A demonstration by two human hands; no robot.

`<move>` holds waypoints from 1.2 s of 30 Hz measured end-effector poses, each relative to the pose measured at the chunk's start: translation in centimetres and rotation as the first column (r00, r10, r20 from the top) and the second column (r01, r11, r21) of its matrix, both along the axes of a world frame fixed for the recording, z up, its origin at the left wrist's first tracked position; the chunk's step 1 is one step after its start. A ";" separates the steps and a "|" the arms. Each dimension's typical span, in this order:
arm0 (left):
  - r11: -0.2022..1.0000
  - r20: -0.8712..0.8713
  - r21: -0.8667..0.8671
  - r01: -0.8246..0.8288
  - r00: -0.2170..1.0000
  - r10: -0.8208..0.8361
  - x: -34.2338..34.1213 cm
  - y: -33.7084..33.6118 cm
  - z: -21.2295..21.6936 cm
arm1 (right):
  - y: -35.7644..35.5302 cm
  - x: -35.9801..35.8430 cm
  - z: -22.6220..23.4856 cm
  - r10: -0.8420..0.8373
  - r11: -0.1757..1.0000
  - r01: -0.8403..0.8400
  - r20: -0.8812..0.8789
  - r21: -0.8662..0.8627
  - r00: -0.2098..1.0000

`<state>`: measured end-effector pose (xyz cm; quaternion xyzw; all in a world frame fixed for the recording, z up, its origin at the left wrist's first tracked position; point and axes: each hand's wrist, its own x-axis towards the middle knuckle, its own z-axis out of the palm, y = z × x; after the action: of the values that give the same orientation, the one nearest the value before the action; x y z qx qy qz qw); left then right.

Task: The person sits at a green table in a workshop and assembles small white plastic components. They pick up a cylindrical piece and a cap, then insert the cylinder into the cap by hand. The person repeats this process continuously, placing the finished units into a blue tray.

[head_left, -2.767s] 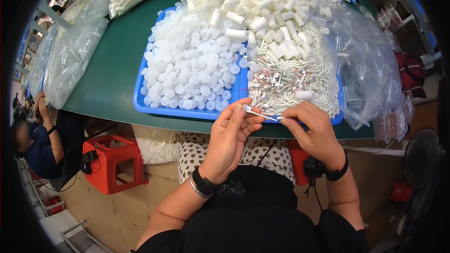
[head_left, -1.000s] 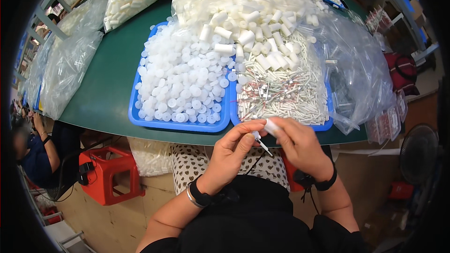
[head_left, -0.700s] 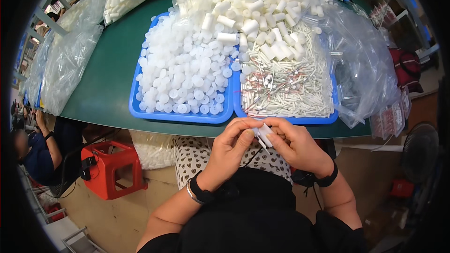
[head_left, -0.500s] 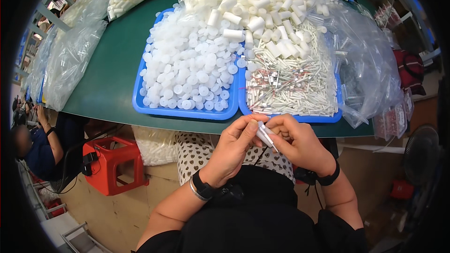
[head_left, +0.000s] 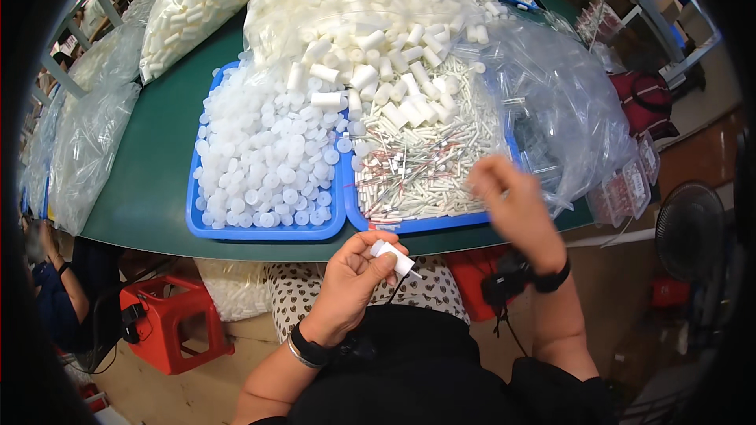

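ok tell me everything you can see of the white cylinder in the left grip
The white cylinder looks smooth, perhaps foam or plastic. A pale disc shows at its upper-left end; a thin rod juts from its lower-right end. It slants down rightward at the green table's near edge, pinched by the left grip, which hides part of it.

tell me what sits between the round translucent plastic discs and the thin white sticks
In the head view, the adjoining rims of two blue plastic trays separate the discs from the sticks. Higher up, some discs lie over the rims.
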<state>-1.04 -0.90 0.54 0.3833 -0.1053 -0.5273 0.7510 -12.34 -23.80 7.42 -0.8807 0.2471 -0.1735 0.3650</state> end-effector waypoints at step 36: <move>0.950 0.562 -0.045 -0.310 0.778 0.281 -1.2 0.0 -1.2 | 9.2 0.8 -4.3 0.284 0.928 -0.311 0.148 0.206 0.947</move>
<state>-2.25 -0.92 -0.70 0.5518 -0.2467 -0.2691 0.7498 -11.54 -14.56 3.09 -0.8490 0.1071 -0.1374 0.4988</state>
